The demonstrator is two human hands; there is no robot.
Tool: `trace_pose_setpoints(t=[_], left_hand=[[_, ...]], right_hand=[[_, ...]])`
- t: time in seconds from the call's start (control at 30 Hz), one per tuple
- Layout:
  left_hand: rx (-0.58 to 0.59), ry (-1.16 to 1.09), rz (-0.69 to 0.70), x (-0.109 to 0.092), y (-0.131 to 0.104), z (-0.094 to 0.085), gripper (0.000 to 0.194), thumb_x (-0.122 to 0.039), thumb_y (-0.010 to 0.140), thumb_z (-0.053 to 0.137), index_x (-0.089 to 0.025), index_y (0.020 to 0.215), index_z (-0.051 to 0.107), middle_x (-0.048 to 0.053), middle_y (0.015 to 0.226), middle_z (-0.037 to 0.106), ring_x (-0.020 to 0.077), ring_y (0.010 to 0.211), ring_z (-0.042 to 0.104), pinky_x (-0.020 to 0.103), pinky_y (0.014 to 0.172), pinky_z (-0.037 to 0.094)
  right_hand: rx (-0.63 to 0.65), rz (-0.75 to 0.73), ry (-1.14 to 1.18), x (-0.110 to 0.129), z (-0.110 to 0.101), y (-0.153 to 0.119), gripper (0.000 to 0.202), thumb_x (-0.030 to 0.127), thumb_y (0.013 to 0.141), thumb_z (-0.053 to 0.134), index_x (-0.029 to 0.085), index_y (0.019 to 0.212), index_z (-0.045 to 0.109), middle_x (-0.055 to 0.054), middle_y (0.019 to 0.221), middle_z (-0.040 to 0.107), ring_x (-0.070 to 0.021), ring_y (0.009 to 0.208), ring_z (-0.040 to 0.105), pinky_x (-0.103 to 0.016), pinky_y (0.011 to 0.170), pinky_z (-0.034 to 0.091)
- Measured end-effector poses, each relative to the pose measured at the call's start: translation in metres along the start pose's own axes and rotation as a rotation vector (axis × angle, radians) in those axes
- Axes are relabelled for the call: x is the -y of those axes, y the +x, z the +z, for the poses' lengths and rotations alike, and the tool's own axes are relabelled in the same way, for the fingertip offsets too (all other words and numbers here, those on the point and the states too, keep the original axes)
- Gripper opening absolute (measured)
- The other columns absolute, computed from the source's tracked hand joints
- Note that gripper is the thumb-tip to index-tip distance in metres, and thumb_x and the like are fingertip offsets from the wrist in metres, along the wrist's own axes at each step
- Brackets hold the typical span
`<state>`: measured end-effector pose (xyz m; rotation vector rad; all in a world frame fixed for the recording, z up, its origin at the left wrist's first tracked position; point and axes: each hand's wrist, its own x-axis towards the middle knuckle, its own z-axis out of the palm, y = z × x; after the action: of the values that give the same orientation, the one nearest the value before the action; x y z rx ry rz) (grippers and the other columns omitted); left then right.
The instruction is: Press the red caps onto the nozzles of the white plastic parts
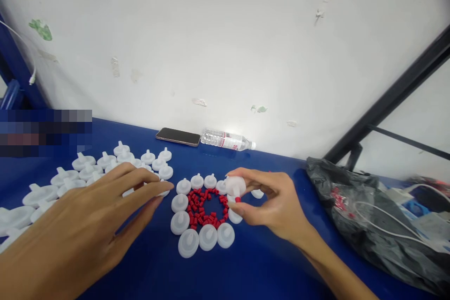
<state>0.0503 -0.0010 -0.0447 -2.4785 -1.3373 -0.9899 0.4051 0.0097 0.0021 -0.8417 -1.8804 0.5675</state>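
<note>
Between the thumb and fingers of my right hand (274,197) is a white round cap with a stem (235,184), and a small red sleeve (238,199) shows on its stem end. That hand hovers over the right side of a ring of similar white caps (188,243). Loose red sleeves (201,211) lie scattered inside the ring. My left hand (105,211) is over a larger group of white stemmed caps (66,176), fingers stretched out and slightly apart. Its fingertips are close to one cap at the group's right edge; whether they touch it is hidden.
A phone (178,136) and a clear water bottle (227,140) lie along the wall at the back of the blue table (147,262). On the right is a black plastic bag (365,229) with bags and a white cable on it. A black metal brace (393,91) slants behind it.
</note>
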Motion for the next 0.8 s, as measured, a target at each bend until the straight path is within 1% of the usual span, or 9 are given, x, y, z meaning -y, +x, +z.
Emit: trace_pose_setpoints(t=[0.13, 0.2, 0.27, 0.4, 0.5, 0.6, 0.67, 0.73, 0.8], left_hand=[[-0.001, -0.072, -0.069, -0.027, -0.006, 0.01, 0.046, -0.064, 0.121, 0.056, -0.036, 0.142, 0.086, 0.004, 0.114, 0.087, 0.0301, 0.121, 0.083, 0.035, 0.095, 0.074], [0.0, -0.106, -0.084, -0.036, -0.009, 0.016, 0.046, -0.066, 0.119, 0.058, -0.036, 0.14, 0.086, 0.005, 0.11, 0.087, 0.031, 0.121, 0.084, 0.036, 0.095, 0.075], [-0.002, -0.136, -0.088, -0.043, -0.011, 0.021, 0.046, -0.066, 0.117, 0.059, -0.037, 0.138, 0.087, 0.004, 0.109, 0.088, 0.031, 0.119, 0.085, 0.036, 0.095, 0.076], [0.001, -0.201, -0.091, -0.058, -0.018, 0.031, 0.041, -0.063, 0.117, 0.062, -0.038, 0.135, 0.089, 0.003, 0.106, 0.09, 0.0292, 0.11, 0.088, 0.033, 0.089, 0.076], [-0.012, -0.303, -0.082, -0.069, -0.023, 0.036, 0.036, -0.06, 0.121, 0.062, -0.039, 0.131, 0.089, -0.001, 0.108, 0.091, 0.023, 0.094, 0.087, 0.027, 0.08, 0.073], [-0.037, -0.431, -0.094, -0.075, -0.023, 0.035, 0.027, -0.057, 0.124, 0.063, -0.04, 0.122, 0.085, -0.007, 0.1, 0.088, 0.0132, 0.07, 0.078, 0.018, 0.058, 0.06], [-0.023, -0.49, -0.115, -0.074, -0.019, 0.032, 0.024, -0.055, 0.125, 0.065, -0.039, 0.117, 0.081, -0.01, 0.094, 0.083, 0.0101, 0.065, 0.075, 0.016, 0.05, 0.053], [-0.03, -0.481, -0.129, -0.072, -0.014, 0.028, 0.026, -0.057, 0.125, 0.065, -0.039, 0.113, 0.079, -0.01, 0.094, 0.082, 0.0093, 0.069, 0.076, 0.014, 0.054, 0.054], [-0.073, -0.417, -0.13, -0.07, -0.011, 0.024, 0.029, -0.06, 0.126, 0.063, -0.039, 0.114, 0.077, -0.011, 0.099, 0.084, 0.0091, 0.075, 0.08, 0.013, 0.064, 0.059]], right_hand=[[0.078, -0.02, -0.114, 0.002, 0.011, -0.007, 0.043, 0.046, 0.091, 0.114, 0.024, 0.121, 0.093, -0.003, 0.099, 0.095, -0.0234, 0.083, 0.09, -0.03, 0.078, 0.075], [0.085, -0.076, -0.17, 0.002, 0.019, -0.012, 0.047, 0.058, 0.1, 0.108, 0.025, 0.128, 0.089, -0.005, 0.107, 0.096, -0.0227, 0.087, 0.091, -0.029, 0.082, 0.075], [0.08, -0.16, -0.233, 0.002, 0.026, -0.017, 0.043, 0.062, 0.109, 0.099, 0.026, 0.128, 0.086, -0.005, 0.108, 0.096, -0.021, 0.086, 0.09, -0.027, 0.083, 0.074], [0.052, -0.313, -0.351, 0.007, 0.036, -0.022, 0.033, 0.06, 0.122, 0.084, 0.027, 0.123, 0.083, -0.002, 0.098, 0.093, -0.0184, 0.077, 0.088, -0.024, 0.076, 0.071], [0.062, -0.39, -0.417, 0.011, 0.039, -0.023, 0.028, 0.052, 0.13, 0.072, 0.026, 0.128, 0.083, -0.004, 0.1, 0.094, -0.0183, 0.08, 0.089, -0.024, 0.076, 0.07], [0.079, -0.436, -0.463, 0.012, 0.041, -0.026, 0.027, 0.045, 0.133, 0.067, 0.023, 0.127, 0.083, -0.003, 0.096, 0.093, -0.0186, 0.077, 0.089, -0.026, 0.075, 0.067], [0.084, -0.433, -0.473, 0.012, 0.043, -0.028, 0.025, 0.043, 0.132, 0.069, 0.024, 0.128, 0.083, -0.002, 0.097, 0.094, -0.0186, 0.077, 0.089, -0.026, 0.075, 0.067], [0.084, -0.417, -0.458, 0.014, 0.044, -0.031, 0.025, 0.046, 0.129, 0.075, 0.023, 0.139, 0.081, -0.003, 0.11, 0.097, -0.0202, 0.089, 0.094, -0.026, 0.083, 0.071], [0.075, -0.384, -0.424, 0.017, 0.043, -0.032, 0.036, 0.049, 0.125, 0.081, 0.024, 0.151, 0.078, -0.005, 0.125, 0.098, -0.022, 0.106, 0.097, -0.025, 0.096, 0.073]])
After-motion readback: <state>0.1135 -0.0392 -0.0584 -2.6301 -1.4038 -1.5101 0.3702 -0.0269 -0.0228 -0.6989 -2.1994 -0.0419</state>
